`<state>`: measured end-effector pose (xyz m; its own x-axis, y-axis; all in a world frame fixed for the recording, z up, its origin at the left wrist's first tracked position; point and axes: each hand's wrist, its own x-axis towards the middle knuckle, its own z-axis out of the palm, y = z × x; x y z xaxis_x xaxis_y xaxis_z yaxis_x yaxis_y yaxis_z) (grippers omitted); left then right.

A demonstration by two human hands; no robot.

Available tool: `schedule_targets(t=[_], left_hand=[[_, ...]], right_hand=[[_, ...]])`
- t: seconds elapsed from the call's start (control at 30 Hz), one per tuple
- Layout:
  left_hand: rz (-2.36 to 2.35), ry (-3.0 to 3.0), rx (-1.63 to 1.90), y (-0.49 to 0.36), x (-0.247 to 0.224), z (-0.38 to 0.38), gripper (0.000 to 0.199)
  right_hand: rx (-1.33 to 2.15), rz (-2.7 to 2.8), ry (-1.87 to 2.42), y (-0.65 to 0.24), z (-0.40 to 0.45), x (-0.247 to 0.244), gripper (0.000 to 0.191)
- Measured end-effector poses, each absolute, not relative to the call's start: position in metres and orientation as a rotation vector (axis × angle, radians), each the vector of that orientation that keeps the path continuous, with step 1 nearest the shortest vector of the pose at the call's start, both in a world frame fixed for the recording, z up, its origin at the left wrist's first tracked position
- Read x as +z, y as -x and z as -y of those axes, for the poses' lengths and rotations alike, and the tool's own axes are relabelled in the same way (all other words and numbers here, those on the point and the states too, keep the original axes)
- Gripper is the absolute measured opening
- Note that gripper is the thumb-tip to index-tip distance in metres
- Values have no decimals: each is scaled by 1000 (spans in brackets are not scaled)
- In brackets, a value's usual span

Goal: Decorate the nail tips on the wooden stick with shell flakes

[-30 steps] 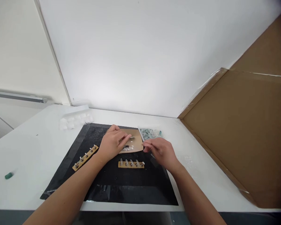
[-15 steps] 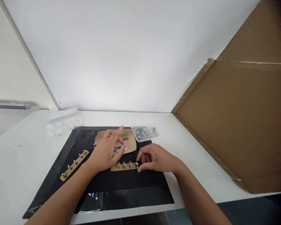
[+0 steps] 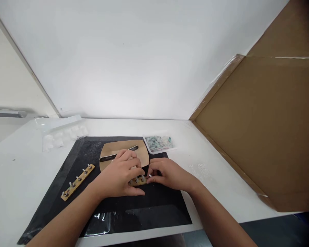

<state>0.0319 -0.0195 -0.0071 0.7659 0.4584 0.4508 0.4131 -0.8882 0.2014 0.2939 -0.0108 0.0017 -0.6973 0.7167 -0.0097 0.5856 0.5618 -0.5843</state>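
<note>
My left hand [image 3: 122,173] reaches over a short yellowish strip [image 3: 139,181], its thumb apart from the bent fingers and part of the strip hidden beneath it. Clear nail tips [image 3: 136,180] stand on the metal studs along that strip. At the strip's right end, my right hand [image 3: 164,175] pinches a small white piece [image 3: 150,176] between thumb and forefinger. Behind my left hand, a black nail file [image 3: 108,158] lies slantwise across a tan board [image 3: 141,147]. What lies on the board under that hand is mostly hidden.
Another yellowish strip [image 3: 78,181] with white-topped studs lies left on the black mat [image 3: 134,212]. At the back right stands a white tray [image 3: 158,144] of small greenish packets. A clear plastic tray [image 3: 64,135] sits back left. Brown cardboard [image 3: 260,137] walls the right side.
My left hand has come down from above the board to the strip, lowering its raised finger. The nail file is now in plain view. My right fingers have closed at the strip's right end.
</note>
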Motion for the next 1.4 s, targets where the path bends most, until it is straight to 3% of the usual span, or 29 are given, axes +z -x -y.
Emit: schedule_targets(t=[0.13,0.43,0.7,0.8,0.97,1.07,1.4], left_hand=[[-724,-2858,729,-32,-8,20,34],[-780,-2804,821,-33,-1,24,37],[-864,-2872,939,-32,1,19,14],[-929,-2838,1118,-30,-4,13,18],[-998,-2700,1253,-28,-6,10,50],[-953,-2586,1252,-31,-2,15,56],[-736,-2476,1358,-37,-2,20,23]], right_hand=[[875,2536,1170,-298,12,5,17],[1174,2061,1226,-305,13,15,28],[1306,1902,1174,-308,11,6,32],[1267,1895,1137,-308,11,6,31],[1153,1912,1056,-306,11,9,25],[1158,1888,1044,-300,15,9,23],[1346,1883,918,-272,15,14,27]])
